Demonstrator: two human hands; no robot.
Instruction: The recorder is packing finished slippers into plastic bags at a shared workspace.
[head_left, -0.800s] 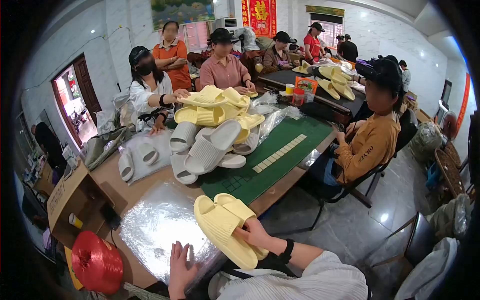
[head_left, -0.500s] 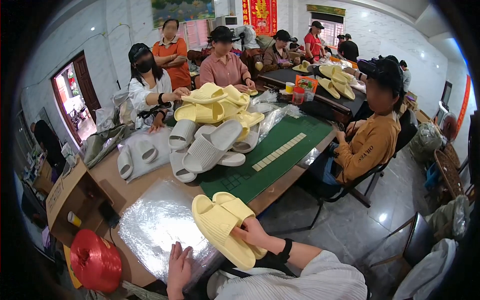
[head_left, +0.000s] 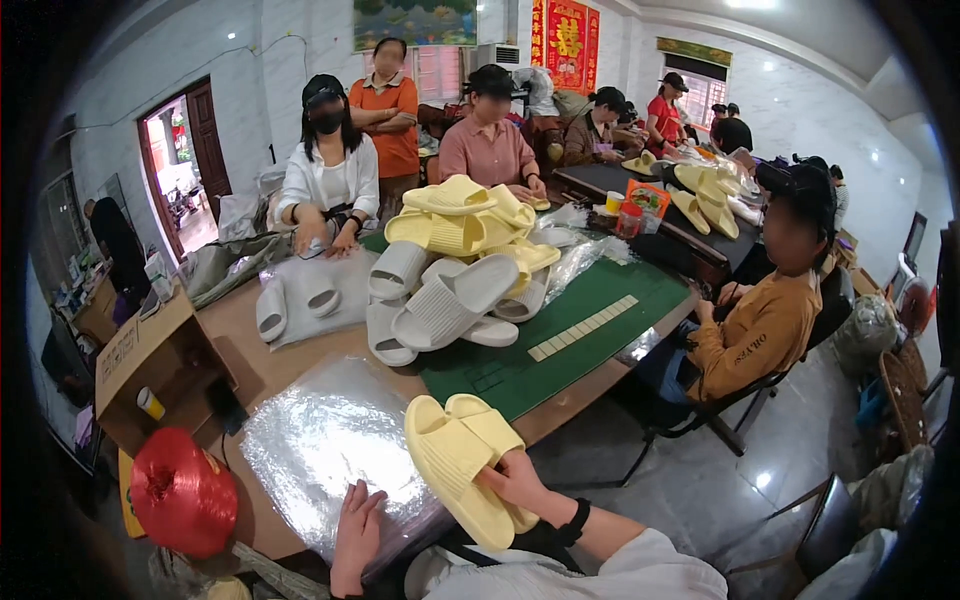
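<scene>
Pair of yellow slippers, stacked sole to sole, sits at the near worktop edge, gripped by my right hand. My left hand lies flat and spread on the clear plastic bags. I judge it best to keep the pair aligned and hold the bags flat.

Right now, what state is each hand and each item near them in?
right hand: gripping the yellow slipper pair
yellow slipper pair: stacked together, held over the table edge
left hand: flat on the clear plastic bags
clear plastic bags: lying flat on the table
red twine spool: resting beside the table corner
</scene>
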